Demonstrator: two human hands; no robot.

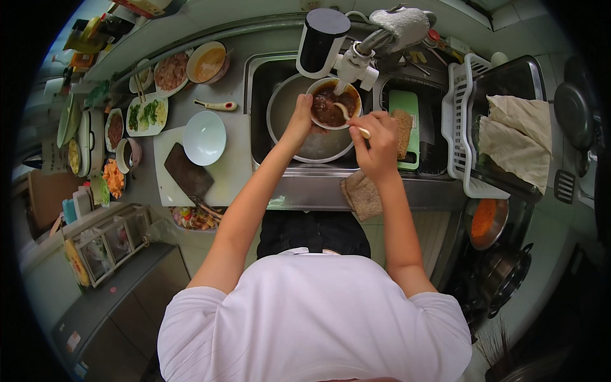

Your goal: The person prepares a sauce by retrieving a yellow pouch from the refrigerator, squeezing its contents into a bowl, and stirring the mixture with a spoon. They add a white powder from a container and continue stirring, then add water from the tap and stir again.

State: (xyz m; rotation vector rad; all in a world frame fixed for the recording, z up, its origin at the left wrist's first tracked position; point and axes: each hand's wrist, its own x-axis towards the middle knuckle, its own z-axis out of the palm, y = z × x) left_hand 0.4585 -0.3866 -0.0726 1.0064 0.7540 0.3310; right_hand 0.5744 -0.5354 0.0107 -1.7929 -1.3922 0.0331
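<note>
My left hand [302, 117] grips the left rim of a small white bowl [329, 125] of dark brown sauce [324, 102]. Between the fingers of my right hand [378, 141] is the handle of a pale spoon [364, 132], its bowl end dipping into the sauce. Both hands are above a large metal basin [272, 122] that stands in the sink [258, 79] with cloudy liquid in it. Just over the bowl is the white faucet head [355, 64], with water running from it into the bowl. A black-and-white cylindrical unit [322, 43] is attached to the faucet.
On the left, a cleaver [188, 172] and a pale blue bowl [204, 138] lie on a white cutting board [234, 176]. Beyond are a peeler [215, 105] and plates of cut food [148, 116]. A green board [403, 102], brown sponge cloth [363, 193] and white rack [460, 124] stand rightward.
</note>
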